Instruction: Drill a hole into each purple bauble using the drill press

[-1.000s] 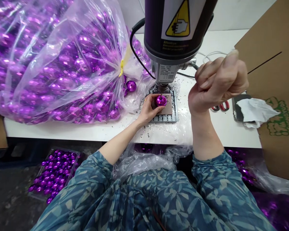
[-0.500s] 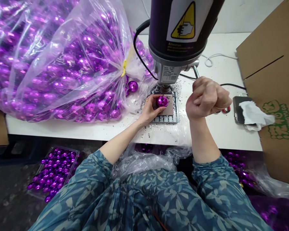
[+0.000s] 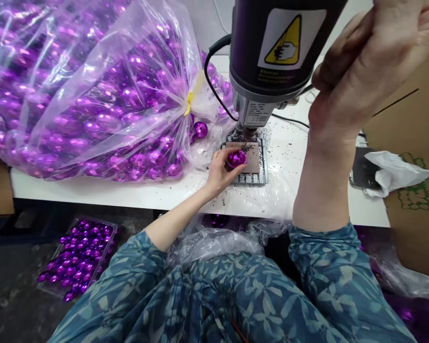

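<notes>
My left hand point(image 3: 219, 172) pinches a shiny purple disco ball ornament point(image 3: 239, 158) between thumb and fingers. The ball is at the left part of a brown board point(image 3: 253, 161) on the slotted metal base point(image 3: 263, 175) of a small bench drill press point(image 3: 248, 62). Its chuck point(image 3: 249, 132) is above and slightly right of the ball, apart from it. Raised at the upper right, my right hand point(image 3: 372, 71) is closed round the press's feed lever point(image 3: 306, 89); most of the lever is hidden by the hand.
A tied clear bag point(image 3: 103, 100) of purple balls fills the left of the white table point(image 3: 103, 194). Dark shavings lie round the base. A phone point(image 3: 363, 167) under crumpled tissue point(image 3: 396, 169) and a cardboard box point(image 3: 411, 228) are at right. A tray point(image 3: 105, 247) of balls stands low left.
My right hand has risen up and right with the lever. My left hand has drawn the ball slightly left and toward me, from under the chuck.
</notes>
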Demonstrator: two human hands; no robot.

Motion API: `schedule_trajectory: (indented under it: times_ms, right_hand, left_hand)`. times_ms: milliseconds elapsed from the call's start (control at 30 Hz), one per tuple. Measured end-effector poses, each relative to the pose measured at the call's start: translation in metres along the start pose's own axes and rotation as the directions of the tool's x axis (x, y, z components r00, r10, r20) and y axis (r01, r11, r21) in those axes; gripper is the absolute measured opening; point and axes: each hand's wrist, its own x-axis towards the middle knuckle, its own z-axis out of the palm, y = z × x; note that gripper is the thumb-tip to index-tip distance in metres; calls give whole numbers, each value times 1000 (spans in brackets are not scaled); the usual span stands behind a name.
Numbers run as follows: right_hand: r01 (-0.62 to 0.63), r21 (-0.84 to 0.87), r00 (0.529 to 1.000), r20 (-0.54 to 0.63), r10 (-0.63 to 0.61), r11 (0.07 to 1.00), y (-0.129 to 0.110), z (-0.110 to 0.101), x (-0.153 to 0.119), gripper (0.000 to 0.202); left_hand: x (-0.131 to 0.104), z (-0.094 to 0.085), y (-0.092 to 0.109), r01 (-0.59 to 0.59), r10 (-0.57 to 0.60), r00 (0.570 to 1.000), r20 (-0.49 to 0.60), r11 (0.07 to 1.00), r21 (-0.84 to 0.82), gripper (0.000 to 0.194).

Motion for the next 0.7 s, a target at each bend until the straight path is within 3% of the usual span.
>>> schedule_trajectory:
  times_ms: [67, 133, 167, 200, 233, 267, 333, 367, 433, 533, 600, 700]
  right_hand:
    - [27, 8, 1000, 4, -27, 1000, 0, -2, -1, 56]
    - [41, -2, 999, 6, -41, 999, 0, -3, -1, 54]
    - [42, -16, 999, 12, -42, 999, 0, -3, -1, 53]
    - [43, -32, 999, 22, -42, 999, 0, -3, 0, 52]
    - [49, -47, 998, 30, -47, 998, 0, -3, 0, 52]
    - [56, -55, 998, 39, -53, 997, 0, -3, 0, 52]
    - [70, -42, 997, 32, -69, 997, 2, -3, 1, 52]
    - [78, -27, 997, 22, -77, 997, 4, -4, 2, 52]
    - [92, 6, 996, -1, -92, 996, 8, -5, 3, 51]
    - [109, 40, 994, 11, -110, 993, 11, -7, 3, 49]
    - [118, 60, 992, 26, -120, 991, 11, -8, 2, 48]
    - [141, 102, 988, 42, -145, 985, 9, -8, 0, 49]
  left_hand:
    - [-21, -28, 21, -47, 27, 966, 256, 996, 70, 44]
    - [-40, -56, 39, -72, 17, 806, 592, 995, 70, 49]
    - [-44, -68, 45, -71, 7, 734, 679, 995, 66, 49]
    - [-45, -78, 47, -64, -6, 711, 703, 995, 73, 46]
    - [-40, -85, 45, -59, -20, 750, 662, 994, 97, 40]
    - [-31, -89, 39, -57, -36, 825, 564, 988, 146, 33]
    - [1, -89, 17, -35, -55, 961, 271, 948, 316, 23]
    - [21, -87, 3, -12, -55, 988, 144, 903, 429, 22]
    - [62, -80, -24, 71, -92, 996, 3, 795, 603, 28]
    - [104, -73, -51, 119, -153, 988, -14, 706, 698, 33]
    - [111, -74, -53, 105, -154, 988, 11, 721, 685, 35]
    - [96, -85, -39, 124, -117, 992, -46, 856, 501, 46]
